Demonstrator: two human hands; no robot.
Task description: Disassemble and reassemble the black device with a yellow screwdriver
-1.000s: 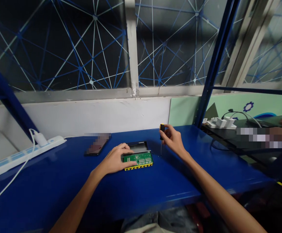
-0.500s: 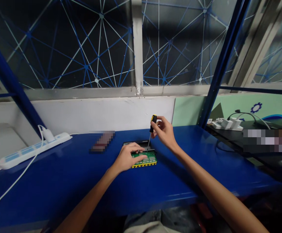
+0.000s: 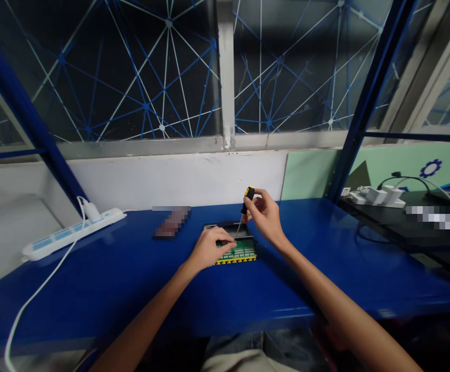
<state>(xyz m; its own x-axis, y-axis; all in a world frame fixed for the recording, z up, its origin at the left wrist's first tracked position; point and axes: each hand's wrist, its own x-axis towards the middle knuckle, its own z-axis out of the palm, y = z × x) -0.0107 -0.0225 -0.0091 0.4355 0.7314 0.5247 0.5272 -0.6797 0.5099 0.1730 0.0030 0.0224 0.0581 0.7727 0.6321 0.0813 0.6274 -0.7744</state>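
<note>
My right hand (image 3: 264,214) grips the handle of a yellow-and-black screwdriver (image 3: 248,196), which leans with its shaft pointing down and left. Its tip reaches the fingertips of my left hand (image 3: 211,245). The left thumb and forefinger are pinched together there; anything small between them is hidden. Beneath lies what looks like a green circuit board (image 3: 246,249), with rows of pale parts and a yellow, black-notched front edge. A black housing (image 3: 225,226) stands along its back side. My left hand covers the left part of both.
A white power strip (image 3: 73,235) with a plug and cable lies on the left of the blue table (image 3: 151,305). A blurred dark flat object (image 3: 171,223) lies behind my left hand. White adapters (image 3: 383,195) and black cables sit on the dark surface at right.
My left thumb and fingers have closed together at the screwdriver's tip. The screwdriver leans a little more. The whole view has shifted slightly, with things appearing farther right.
</note>
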